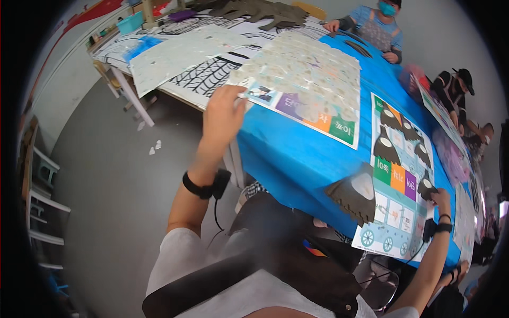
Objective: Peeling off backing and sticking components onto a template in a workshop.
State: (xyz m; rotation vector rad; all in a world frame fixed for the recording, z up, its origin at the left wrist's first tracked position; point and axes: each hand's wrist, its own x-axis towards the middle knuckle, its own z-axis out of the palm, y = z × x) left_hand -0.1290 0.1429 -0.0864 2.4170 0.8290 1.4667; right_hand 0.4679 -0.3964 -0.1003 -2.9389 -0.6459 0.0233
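My left hand (pixel 224 114) is at the near left corner of a printed poster (pixel 347 137) covered with small pale pieces. Its fingers are curled together, with a small white bit showing at the tips; I cannot tell whether that is the poster's corner. Out to the right, my right hand (pixel 440 200) pinches a dark grey cutout (pixel 426 188) with a white oval on it, over a second poster (pixel 398 247). Similar fan-shaped dark cutouts lie on that poster. A larger dark fan-shaped cutout (pixel 347 199) with a white oval overhangs the table's near edge.
A blue cover (pixel 281 143) drapes over the table edge. Black-and-white drawn sheets (pixel 204 77), another speckled sheet (pixel 169 58) and large dark cutouts (pixel 262 13) lie farther back. Several people stand around the table, one in a blue top (pixel 366 26). White stools (pixel 47 201) line the left wall.
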